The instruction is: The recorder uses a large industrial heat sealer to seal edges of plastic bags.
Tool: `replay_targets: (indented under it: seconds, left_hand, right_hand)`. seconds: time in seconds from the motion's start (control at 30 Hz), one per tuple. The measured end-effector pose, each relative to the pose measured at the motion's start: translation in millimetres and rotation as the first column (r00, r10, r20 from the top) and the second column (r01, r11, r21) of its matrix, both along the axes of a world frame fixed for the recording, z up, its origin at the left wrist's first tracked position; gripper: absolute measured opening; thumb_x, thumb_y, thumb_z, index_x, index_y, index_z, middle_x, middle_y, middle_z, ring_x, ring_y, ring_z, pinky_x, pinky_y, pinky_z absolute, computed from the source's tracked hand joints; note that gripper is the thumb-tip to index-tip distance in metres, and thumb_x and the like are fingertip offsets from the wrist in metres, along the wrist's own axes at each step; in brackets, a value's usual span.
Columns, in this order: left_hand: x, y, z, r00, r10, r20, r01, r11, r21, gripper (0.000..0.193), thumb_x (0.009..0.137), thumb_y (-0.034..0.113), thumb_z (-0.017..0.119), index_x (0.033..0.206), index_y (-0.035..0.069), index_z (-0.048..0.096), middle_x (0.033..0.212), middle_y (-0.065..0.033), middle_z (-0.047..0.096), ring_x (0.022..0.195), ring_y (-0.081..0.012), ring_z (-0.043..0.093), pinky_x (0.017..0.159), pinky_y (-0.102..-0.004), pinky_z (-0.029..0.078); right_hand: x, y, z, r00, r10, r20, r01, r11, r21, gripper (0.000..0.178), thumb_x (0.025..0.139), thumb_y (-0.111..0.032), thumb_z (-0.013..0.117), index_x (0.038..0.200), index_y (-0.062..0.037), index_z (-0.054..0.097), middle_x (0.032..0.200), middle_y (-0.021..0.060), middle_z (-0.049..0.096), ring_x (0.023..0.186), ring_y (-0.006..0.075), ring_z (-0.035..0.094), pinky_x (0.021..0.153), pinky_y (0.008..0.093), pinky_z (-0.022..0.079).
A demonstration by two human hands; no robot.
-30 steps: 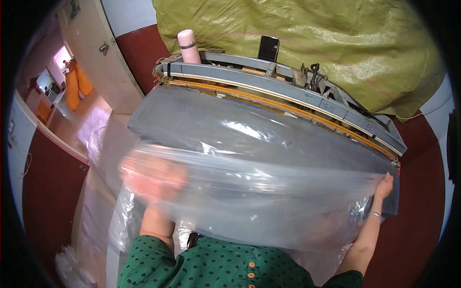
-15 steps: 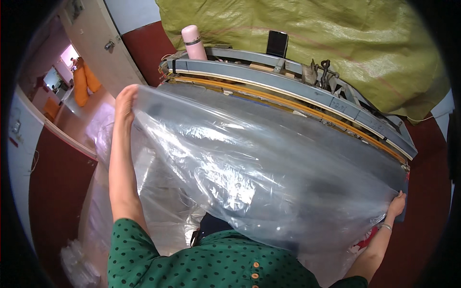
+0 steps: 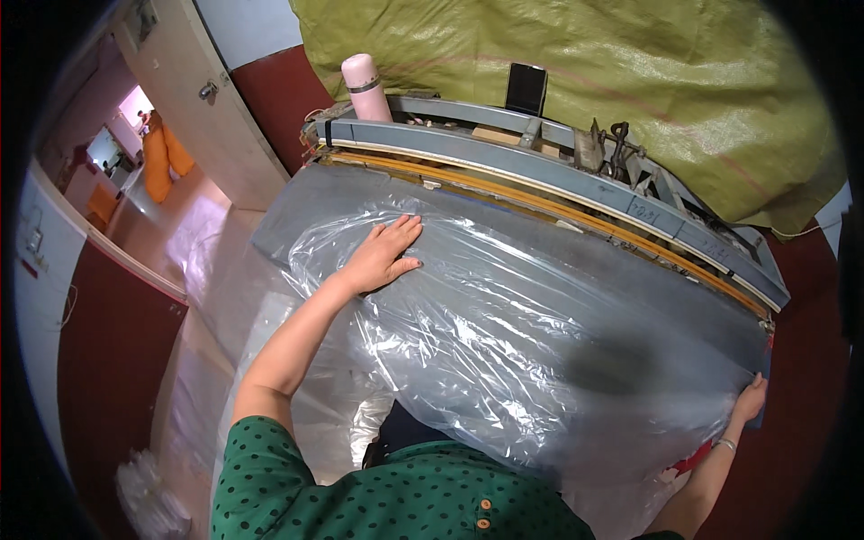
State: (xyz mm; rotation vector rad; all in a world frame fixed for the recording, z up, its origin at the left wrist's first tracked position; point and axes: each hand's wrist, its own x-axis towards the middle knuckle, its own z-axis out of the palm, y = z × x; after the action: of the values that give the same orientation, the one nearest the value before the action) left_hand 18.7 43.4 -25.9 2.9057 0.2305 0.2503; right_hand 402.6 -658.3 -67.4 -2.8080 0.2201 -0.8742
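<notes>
Whereas the left hand (image 3: 382, 258) just held the clear plastic sheet (image 3: 454, 346) aloft, its outstretched fingers now press it over the grey flat-topped bench (image 3: 310, 187) at ten o'clock; the right hand's (image 3: 748, 399) pinch its three-o'clock edge.

The person's left grip (image 3: 382, 256) lies flat on clear film (image 3: 477, 333) over a grey desk (image 3: 310, 196); the right grip (image 3: 749, 400) pinches the film's edge.

wrinkled, glossy, clear plastic sheet (image 3: 468, 333)
</notes>
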Motion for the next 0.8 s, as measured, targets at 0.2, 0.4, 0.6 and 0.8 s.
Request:
replay_targets:
  seconds: [0.2,0.4,0.6,0.8]
  left_hand:
    - [45,16,-8,0.954,0.010,0.300,0.024,0.994,-0.109,0.032,0.077,0.025,0.056,0.100,0.002,0.057,0.106,-0.0123,0.055,0.099,-0.0286,0.050,0.083,-0.0381,0.040]
    - [69,16,-16,0.817,0.369,0.443,-0.263,0.922,-0.283,0.015,0.069,0.014,0.063,0.081,0.005,0.060,0.077,-0.0086,0.058,0.078,-0.0268,0.053,0.067,-0.0370,0.043]
    - [68,30,-17,0.886,0.350,0.304,-0.290,0.930,-0.226,0.018,0.066,0.012,0.064,0.081,0.005,0.057,0.077,-0.0104,0.057,0.081,-0.0276,0.052,0.068,-0.0365,0.042]
    - [84,24,-9,0.862,0.198,0.467,-0.263,0.961,0.080,0.015,0.075,0.015,0.057,0.081,0.002,0.053,0.074,-0.0140,0.055,0.077,-0.0306,0.052,0.066,-0.0371,0.042]
  right_hand:
    - [16,-64,-12,0.959,0.218,0.180,-0.277,0.857,0.435,0.035,0.087,-0.034,0.043,0.091,-0.0011,0.053,0.074,0.0075,0.056,0.069,0.0205,0.052,0.062,0.0332,0.039]
    - [-33,-67,32,0.936,0.206,0.286,-0.349,0.430,0.833,0.029,0.087,-0.028,0.048,0.102,-0.0045,0.054,0.091,0.0018,0.055,0.082,0.0118,0.049,0.073,0.0248,0.039]
    - [-57,-76,41,0.939,0.104,0.327,-0.342,0.332,0.879,0.034,0.086,-0.026,0.049,0.111,-0.0031,0.050,0.106,0.0049,0.053,0.096,0.0141,0.048,0.084,0.0256,0.038]
    - [-11,-77,24,0.965,0.074,0.251,-0.235,0.667,0.707,0.029,0.083,-0.029,0.053,0.092,-0.0019,0.059,0.078,0.0023,0.056,0.072,0.0114,0.051,0.068,0.0236,0.041]
